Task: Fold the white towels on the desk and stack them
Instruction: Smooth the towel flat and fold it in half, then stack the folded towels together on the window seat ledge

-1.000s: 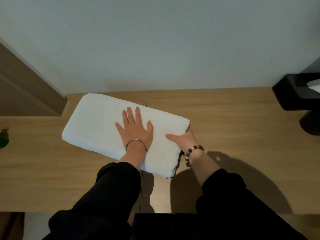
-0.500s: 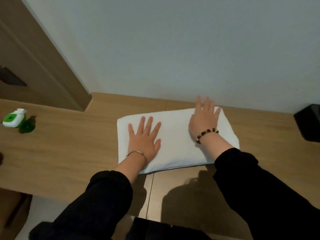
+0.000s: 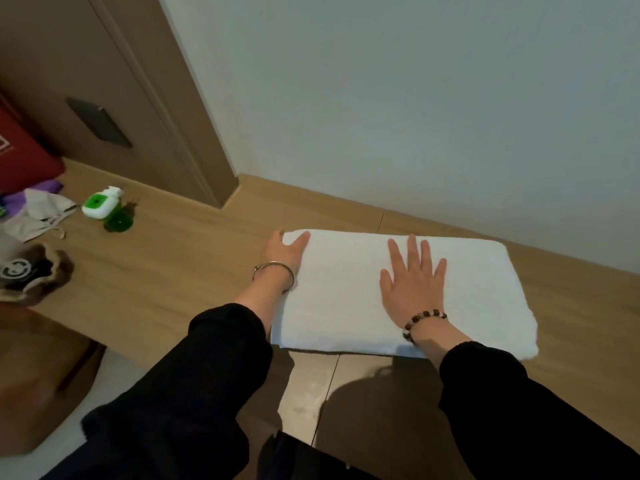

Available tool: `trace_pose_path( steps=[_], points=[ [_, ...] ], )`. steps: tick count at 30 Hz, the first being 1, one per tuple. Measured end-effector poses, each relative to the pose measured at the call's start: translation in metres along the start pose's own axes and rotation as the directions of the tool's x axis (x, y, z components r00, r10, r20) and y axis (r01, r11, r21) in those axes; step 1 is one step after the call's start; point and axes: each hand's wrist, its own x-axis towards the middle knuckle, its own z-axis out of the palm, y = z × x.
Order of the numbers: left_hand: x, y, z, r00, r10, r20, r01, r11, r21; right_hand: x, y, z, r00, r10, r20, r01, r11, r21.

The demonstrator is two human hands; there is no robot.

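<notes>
A folded white towel (image 3: pixel 485 292) lies as a thick rectangle on the wooden desk (image 3: pixel 173 271), close to the wall. My right hand (image 3: pixel 412 278), with a bead bracelet at the wrist, presses flat on the towel's middle with straight, spread fingers. My left hand (image 3: pixel 282 254), wearing a thin metal bangle, holds the towel's left end. Its thumb lies on top of the towel and its fingers are hidden at the edge.
A small green and white bottle (image 3: pixel 100 204) stands at the far left of the desk. Beside it lie a grey cloth (image 3: pixel 38 213), a dark pouch (image 3: pixel 24 271) and a red bag (image 3: pixel 20 157). A brown wooden panel (image 3: pixel 114 98) rises behind them.
My left hand has left the top of the towel and slid to its left end. My right hand has shifted from the far right side towards the middle. The view has swung left.
</notes>
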Motion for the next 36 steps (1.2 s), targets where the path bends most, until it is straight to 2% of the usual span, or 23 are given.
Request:
trace_pose_path(
  steps=[2,4,6,8,10,11,13,14,17,19,22,24,25,26,28,29,30,31,33,34,36],
  points=[
    [0.002,-0.006,0.003,0.992,0.127,-0.026,-0.111,0.938,0.33,0.0,0.0,0.0,1.0,-0.026,0.001,0.026,1.0,-0.005],
    [0.004,-0.006,0.008,0.951,0.308,-0.037,-0.199,0.697,0.688,-0.002,-0.001,-0.001,1.0,-0.027,0.005,0.027,1.0,-0.007],
    [0.005,0.007,0.012,0.901,0.433,0.029,-0.231,0.422,0.877,-0.002,-0.002,-0.005,1.0,-0.019,0.013,0.019,1.0,-0.006],
    [0.002,0.022,0.017,0.839,0.524,0.15,-0.327,0.263,0.908,-0.005,-0.002,-0.01,0.999,-0.029,0.026,0.029,1.0,0.013],
    [-0.01,0.029,0.027,0.734,0.628,0.26,-0.494,0.23,0.839,-0.009,0.002,-0.014,0.999,-0.048,0.02,0.047,0.998,0.032],
    [-0.017,0.026,0.03,0.68,0.648,0.342,-0.593,0.212,0.777,-0.012,0.006,-0.014,0.998,-0.052,0.017,0.052,0.998,0.024],
    [-0.031,0.01,0.037,0.582,0.626,0.519,-0.717,0.093,0.691,-0.019,0.028,-0.015,1.0,0.002,0.016,-0.002,1.0,-0.018],
    [-0.034,0.0,0.038,0.58,0.606,0.545,-0.718,0.063,0.693,-0.023,0.042,-0.014,0.998,0.058,0.009,-0.058,0.998,-0.034],
    [-0.026,-0.009,0.04,0.631,0.609,0.481,-0.677,0.129,0.725,-0.038,0.076,-0.015,0.972,0.232,-0.022,-0.232,0.972,-0.027],
    [-0.025,-0.005,0.041,0.63,0.596,0.498,-0.68,0.114,0.725,-0.044,0.08,-0.016,0.959,0.281,-0.035,-0.281,0.96,0.01],
    [-0.028,-0.004,0.043,0.639,0.576,0.509,-0.686,0.129,0.716,-0.045,0.073,-0.021,0.894,0.444,-0.059,-0.43,0.888,0.166],
    [-0.027,0.003,0.043,0.669,0.55,0.5,-0.685,0.197,0.701,-0.036,0.071,-0.027,0.844,0.535,-0.039,-0.503,0.814,0.291],
    [-0.021,0.013,0.043,0.689,0.521,0.504,-0.688,0.252,0.68,-0.026,0.071,-0.034,0.867,0.498,-0.018,-0.467,0.825,0.319],
    [-0.015,0.023,0.041,0.701,0.472,0.535,-0.697,0.297,0.653,-0.016,0.069,-0.041,0.919,0.394,0.0,-0.376,0.877,0.299],
    [0.001,0.051,0.039,0.672,0.352,0.651,-0.74,0.336,0.582,0.019,0.062,-0.058,0.99,0.081,0.112,-0.103,0.972,0.209],
    [0.008,0.064,0.038,0.653,0.262,0.711,-0.749,0.362,0.555,0.039,0.055,-0.068,0.975,-0.066,0.21,0.035,0.988,0.147],
    [0.014,0.074,0.037,0.642,0.156,0.751,-0.739,0.385,0.552,0.06,0.049,-0.077,0.92,-0.164,0.355,0.138,0.985,0.1],
    [0.02,0.082,0.037,0.643,0.062,0.763,-0.721,0.384,0.577,0.078,0.042,-0.087,0.834,-0.2,0.514,0.194,0.979,0.067],
    [0.029,0.089,0.041,0.659,-0.071,0.749,-0.691,0.335,0.64,0.104,0.034,-0.102,0.688,-0.111,0.718,0.174,0.985,-0.015],
    [0.033,0.09,0.043,0.661,-0.114,0.742,-0.68,0.327,0.656,0.114,0.034,-0.105,0.674,-0.021,0.738,0.143,0.984,-0.103],
    [0.041,0.087,0.047,0.645,-0.144,0.75,-0.675,0.352,0.648,0.13,0.039,-0.106,0.715,0.105,0.691,0.047,0.979,-0.197]
  ],
)
